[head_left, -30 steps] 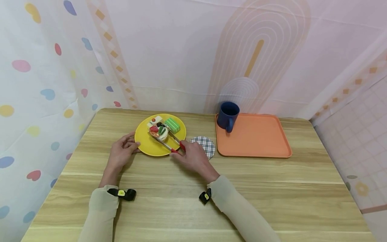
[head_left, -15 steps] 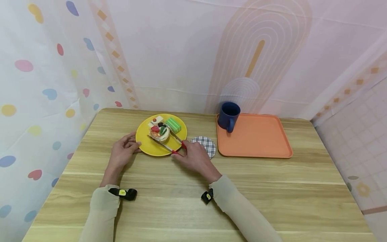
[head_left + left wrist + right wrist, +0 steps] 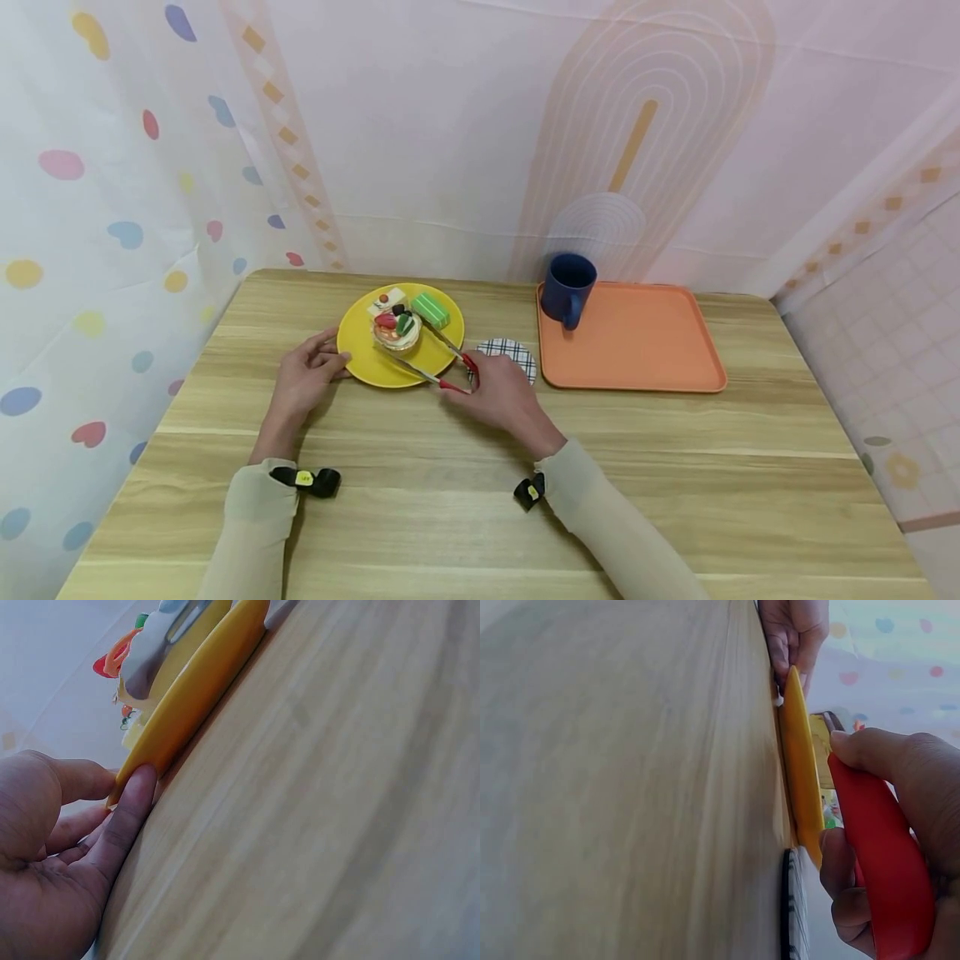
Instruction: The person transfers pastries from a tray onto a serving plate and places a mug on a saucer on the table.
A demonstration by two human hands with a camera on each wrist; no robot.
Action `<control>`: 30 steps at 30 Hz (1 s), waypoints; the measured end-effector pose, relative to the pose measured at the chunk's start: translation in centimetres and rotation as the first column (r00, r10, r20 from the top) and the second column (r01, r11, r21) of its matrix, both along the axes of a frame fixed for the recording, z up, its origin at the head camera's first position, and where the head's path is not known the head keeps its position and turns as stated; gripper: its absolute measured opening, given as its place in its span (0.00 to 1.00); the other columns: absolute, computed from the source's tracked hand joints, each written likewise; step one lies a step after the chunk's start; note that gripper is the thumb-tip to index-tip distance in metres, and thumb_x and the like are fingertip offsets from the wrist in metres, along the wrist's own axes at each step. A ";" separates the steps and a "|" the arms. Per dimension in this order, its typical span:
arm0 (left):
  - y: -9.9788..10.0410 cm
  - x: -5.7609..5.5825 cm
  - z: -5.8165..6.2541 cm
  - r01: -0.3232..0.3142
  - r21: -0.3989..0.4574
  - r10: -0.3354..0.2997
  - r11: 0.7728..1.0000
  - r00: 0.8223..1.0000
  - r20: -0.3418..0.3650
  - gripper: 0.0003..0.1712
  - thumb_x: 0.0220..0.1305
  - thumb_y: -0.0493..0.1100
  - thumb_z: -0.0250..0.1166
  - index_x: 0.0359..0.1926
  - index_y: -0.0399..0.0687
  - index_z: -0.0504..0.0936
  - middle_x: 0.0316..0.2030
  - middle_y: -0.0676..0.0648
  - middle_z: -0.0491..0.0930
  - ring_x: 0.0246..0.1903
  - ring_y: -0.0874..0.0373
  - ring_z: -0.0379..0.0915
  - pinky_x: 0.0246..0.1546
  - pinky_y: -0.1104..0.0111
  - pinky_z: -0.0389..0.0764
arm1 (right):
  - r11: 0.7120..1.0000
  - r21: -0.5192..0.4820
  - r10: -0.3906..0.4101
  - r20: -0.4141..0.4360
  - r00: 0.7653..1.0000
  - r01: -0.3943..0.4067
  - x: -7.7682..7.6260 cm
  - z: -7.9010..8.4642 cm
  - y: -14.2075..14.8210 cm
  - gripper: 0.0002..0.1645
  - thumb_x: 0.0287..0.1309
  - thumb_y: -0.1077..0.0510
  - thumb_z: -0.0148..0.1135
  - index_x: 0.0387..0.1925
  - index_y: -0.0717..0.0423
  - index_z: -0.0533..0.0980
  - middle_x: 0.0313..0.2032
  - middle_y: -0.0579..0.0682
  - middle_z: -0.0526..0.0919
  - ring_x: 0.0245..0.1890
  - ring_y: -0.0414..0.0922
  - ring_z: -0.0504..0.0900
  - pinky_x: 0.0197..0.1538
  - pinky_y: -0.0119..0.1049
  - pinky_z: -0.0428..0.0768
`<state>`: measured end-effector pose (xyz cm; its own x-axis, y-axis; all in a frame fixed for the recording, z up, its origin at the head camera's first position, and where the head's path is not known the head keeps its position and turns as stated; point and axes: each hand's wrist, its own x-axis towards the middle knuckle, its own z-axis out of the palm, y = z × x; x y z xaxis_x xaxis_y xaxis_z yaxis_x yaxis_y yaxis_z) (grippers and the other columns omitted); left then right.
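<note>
My left hand [image 3: 302,379] pinches the near-left rim of a yellow plate [image 3: 366,365]; in the left wrist view the thumb and fingers close on the plate's edge [image 3: 196,686]. A round tart [image 3: 397,333] topped with fruit and cream sits on the plate. Behind it lie a white cake piece [image 3: 385,300] with a small red topping and a green striped block of cake [image 3: 431,309]. My right hand [image 3: 508,398] grips metal tongs by their red handles [image 3: 881,855]. The tongs' arms are spread, with their tips over the plate on the tart's near and right sides.
A round plaid coaster [image 3: 517,353] lies right of the plate, partly under my right hand. Farther right is an orange tray [image 3: 637,350], with a dark blue mug [image 3: 566,292] on its back left corner. A patterned cloth [image 3: 420,167] hangs behind the table.
My right hand has drawn back to the right and towards me with the tongs, whose tips have slid away from the tart. The tart stays on the plate; my left hand keeps its place.
</note>
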<state>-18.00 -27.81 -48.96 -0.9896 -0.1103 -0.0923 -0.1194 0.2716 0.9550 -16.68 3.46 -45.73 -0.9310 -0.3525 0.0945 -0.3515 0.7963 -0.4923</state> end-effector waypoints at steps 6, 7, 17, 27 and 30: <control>0.0 0.0 0.0 -0.005 0.004 0.005 1.000 1.000 0.014 0.36 0.75 0.40 0.62 0.79 0.45 0.61 0.50 0.43 0.77 0.37 0.72 0.81 0.42 0.75 0.89 | 1.000 0.024 -0.006 0.009 1.000 0.006 0.3 0.4 0.6 0.29 0.54 0.32 0.73 0.40 0.51 0.80 0.18 0.41 0.71 0.22 0.40 0.70 0.24 0.30 0.64; 0.0 0.0 0.0 -0.004 0.006 0.004 1.000 1.000 0.013 0.36 0.75 0.40 0.62 0.78 0.45 0.61 0.49 0.44 0.77 0.37 0.72 0.81 0.42 0.75 0.89 | 1.000 0.022 -0.005 0.007 1.000 0.005 0.4 0.4 0.7 0.30 0.54 0.32 0.73 0.41 0.51 0.80 0.18 0.41 0.71 0.22 0.40 0.70 0.24 0.30 0.64; -0.1 0.1 0.0 0.004 -0.005 -0.004 1.000 1.000 -0.003 0.35 0.74 0.40 0.62 0.78 0.44 0.62 0.49 0.43 0.78 0.36 0.72 0.81 0.42 0.75 0.89 | 0.999 -0.039 0.009 -0.036 0.999 -0.010 1.1 1.2 1.7 0.28 0.53 0.33 0.75 0.32 0.52 0.78 0.17 0.41 0.72 0.20 0.39 0.70 0.22 0.29 0.65; -0.2 -0.1 -0.2 -0.003 -0.009 0.003 1.000 1.000 0.008 0.35 0.75 0.40 0.61 0.78 0.44 0.62 0.53 0.38 0.77 0.37 0.72 0.81 0.42 0.75 0.89 | 0.999 -0.037 -0.021 -0.015 1.000 0.020 1.7 1.8 3.3 0.34 0.53 0.30 0.74 0.44 0.54 0.80 0.21 0.42 0.74 0.24 0.40 0.73 0.23 0.28 0.69; -0.1 0.0 -0.2 -0.003 -0.011 0.003 1.000 1.000 0.005 0.35 0.75 0.40 0.62 0.78 0.45 0.62 0.52 0.39 0.77 0.37 0.72 0.81 0.42 0.75 0.89 | 0.998 -0.047 -0.034 -0.020 0.999 0.033 1.8 1.8 3.9 0.36 0.53 0.31 0.74 0.49 0.55 0.80 0.22 0.42 0.75 0.25 0.40 0.74 0.24 0.27 0.70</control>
<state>-18.03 -27.89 -49.12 -0.9889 -0.1139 -0.0960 -0.1247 0.2814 0.9514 -14.90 7.33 -43.91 -0.9397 -0.3164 0.1296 -0.3359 0.7840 -0.5220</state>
